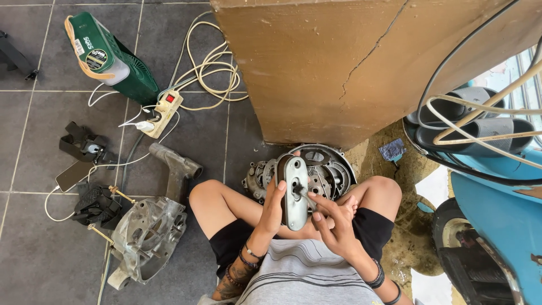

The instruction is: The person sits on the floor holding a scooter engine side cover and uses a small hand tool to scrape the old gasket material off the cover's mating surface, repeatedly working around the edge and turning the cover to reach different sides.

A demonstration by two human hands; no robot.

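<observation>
Engine stripped down on the floor; small cover plate under hand inspection.

A blue scooter stood at the right beside a brown pillar. On the tiled floor, a bare engine casing lay apart at the left, already separated, with a green fan and a power strip further off. Between the seated person's knees sat the round clutch-side engine half, opened and exposing its inner parts. The left hand was closed around the edge of an oblong grey metal cover, held upright above the lap. The right hand pinched a small part at the cover's middle; what it was could not be told. Judged: dismantling well advanced, this cover being worked on, reassembly outstanding.
</observation>
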